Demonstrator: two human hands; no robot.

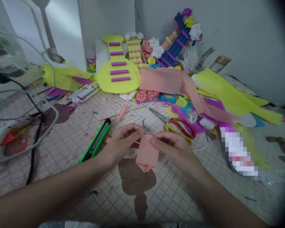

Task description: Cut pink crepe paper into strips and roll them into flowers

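Observation:
Between my hands is a short strip of pink crepe paper (147, 153), its lower end folded to a blunt point. My left hand (125, 139) pinches the strip's upper left corner, fingertips pressed together. With thumb on top, my right hand (171, 144) grips the upper right edge. A green box cutter (95, 141) lies by my left wrist. Beyond my hands rest red-and-yellow-handled scissors (182, 125), a thin wooden stick (130, 110) and a small rolled pink piece (123, 112).
Yellow paper guitar (118, 76) with purple bars leans at the back, beside a blue decorated one (175, 47). A long pink crepe strip (163, 79) and yellow sheets (228, 91) lie behind. Cables (33, 152) run along the left. A pixelated item (239, 155) sits at right.

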